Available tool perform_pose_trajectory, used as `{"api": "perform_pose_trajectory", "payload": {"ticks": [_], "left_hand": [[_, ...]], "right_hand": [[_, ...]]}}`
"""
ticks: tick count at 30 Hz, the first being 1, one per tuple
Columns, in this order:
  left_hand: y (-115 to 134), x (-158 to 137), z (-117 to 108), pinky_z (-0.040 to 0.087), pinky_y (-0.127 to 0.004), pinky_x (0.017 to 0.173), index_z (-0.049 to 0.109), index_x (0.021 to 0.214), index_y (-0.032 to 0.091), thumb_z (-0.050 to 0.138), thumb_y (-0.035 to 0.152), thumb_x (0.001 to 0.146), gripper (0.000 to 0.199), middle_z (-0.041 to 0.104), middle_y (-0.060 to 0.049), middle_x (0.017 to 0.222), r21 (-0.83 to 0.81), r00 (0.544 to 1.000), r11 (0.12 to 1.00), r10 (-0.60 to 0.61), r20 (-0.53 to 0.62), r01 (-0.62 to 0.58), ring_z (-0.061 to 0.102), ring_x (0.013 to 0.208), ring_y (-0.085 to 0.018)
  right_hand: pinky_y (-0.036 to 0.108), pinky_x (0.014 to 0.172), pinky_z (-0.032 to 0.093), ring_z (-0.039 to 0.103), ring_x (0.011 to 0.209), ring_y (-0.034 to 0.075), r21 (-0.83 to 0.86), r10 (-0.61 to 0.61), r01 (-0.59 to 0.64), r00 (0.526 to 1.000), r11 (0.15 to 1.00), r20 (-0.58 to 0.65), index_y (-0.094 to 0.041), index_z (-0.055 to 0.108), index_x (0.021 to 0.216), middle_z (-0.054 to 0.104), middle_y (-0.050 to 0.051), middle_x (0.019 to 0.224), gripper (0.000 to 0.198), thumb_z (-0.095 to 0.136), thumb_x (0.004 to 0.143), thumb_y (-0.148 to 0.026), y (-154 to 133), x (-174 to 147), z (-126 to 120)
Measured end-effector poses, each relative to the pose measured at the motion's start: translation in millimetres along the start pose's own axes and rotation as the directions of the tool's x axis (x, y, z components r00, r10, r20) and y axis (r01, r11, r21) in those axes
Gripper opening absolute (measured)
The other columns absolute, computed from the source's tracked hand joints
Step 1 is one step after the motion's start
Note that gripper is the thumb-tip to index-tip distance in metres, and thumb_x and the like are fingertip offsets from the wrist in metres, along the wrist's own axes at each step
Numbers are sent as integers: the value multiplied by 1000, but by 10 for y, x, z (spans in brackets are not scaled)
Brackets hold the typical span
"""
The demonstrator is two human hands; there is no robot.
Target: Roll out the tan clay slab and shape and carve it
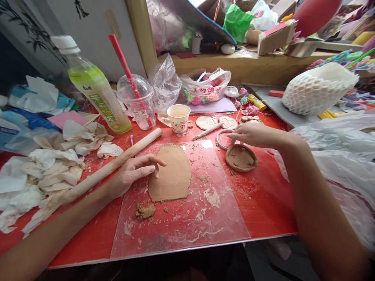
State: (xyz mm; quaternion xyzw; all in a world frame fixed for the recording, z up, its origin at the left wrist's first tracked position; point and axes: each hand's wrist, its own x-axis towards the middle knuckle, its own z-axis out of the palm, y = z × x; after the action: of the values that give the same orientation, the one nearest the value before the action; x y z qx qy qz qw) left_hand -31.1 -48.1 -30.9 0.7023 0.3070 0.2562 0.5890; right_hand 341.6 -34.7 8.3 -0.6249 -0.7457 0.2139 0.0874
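My left hand point(139, 171) is over the left edge of a flat rolled clay slab point(172, 175), fingers loosely bent and apart, holding nothing. The slab lies on a clear plastic sheet point(181, 230) strewn with clay scraps. Under my left wrist runs a wooden rolling pin point(117, 163). At the right, my right hand point(252, 134) has its fingertips together at the right side of a pale ring point(218, 140); part of the ring is hidden behind them. Just below that hand sits a shallow round clay dish point(241, 158). A lump of clay scraps point(145, 210) is beside the slab.
Behind the slab stand a paper cup point(178, 119), a lidded plastic cup point(137, 105) and a green drink bottle point(96, 93). A clay-smeared stick point(207, 131) lies near pale clay discs point(206, 122). Crumpled tissues point(52, 171) fill the left; plastic bags point(336, 156) the right.
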Motion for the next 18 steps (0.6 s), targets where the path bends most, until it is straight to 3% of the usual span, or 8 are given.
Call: {"api": "perform_pose_trajectory", "payload": {"ticks": [3, 7, 13, 18], "left_hand": [[2, -9, 6, 42, -22, 67, 63, 100, 17, 52, 31, 86, 23, 60, -3, 73, 10, 1000, 1000, -19, -17, 19, 55, 71, -12], [-8, -8, -1, 42, -23, 68, 63, 100, 16, 51, 32, 86, 24, 60, -3, 74, 14, 1000, 1000, -14, -8, 15, 54, 71, -13], [-41, 4, -37, 43, -21, 66, 63, 100, 18, 50, 33, 86, 24, 60, -3, 74, 48, 1000, 999, -1, 30, 0, 55, 71, -12], [-17, 2, -27, 43, -21, 65, 64, 98, 18, 50, 33, 86, 24, 61, -3, 74, 75, 1000, 997, 0, 16, -2, 55, 70, -12]], "right_hand": [[28, 56, 32, 47, 53, 15, -153, 42, -29, 996, 988, 77, -22, 60, 51, 59, 2, 59, 32, 56, 81, -32, -62, 0, -6], [28, 56, 30, 44, 52, 13, -194, 78, -63, 995, 979, 68, -20, 55, 50, 56, 1, 58, 33, 58, 81, -30, -128, -23, -24], [31, 59, 31, 44, 56, 16, -367, 75, -22, 989, 930, 129, -19, 56, 56, 54, 4, 59, 49, 35, 88, -50, -168, -101, -77], [31, 61, 34, 49, 61, 16, -329, 91, -53, 991, 943, 102, -18, 60, 61, 58, 6, 67, 59, 27, 86, -60, -256, -207, -176]]}}
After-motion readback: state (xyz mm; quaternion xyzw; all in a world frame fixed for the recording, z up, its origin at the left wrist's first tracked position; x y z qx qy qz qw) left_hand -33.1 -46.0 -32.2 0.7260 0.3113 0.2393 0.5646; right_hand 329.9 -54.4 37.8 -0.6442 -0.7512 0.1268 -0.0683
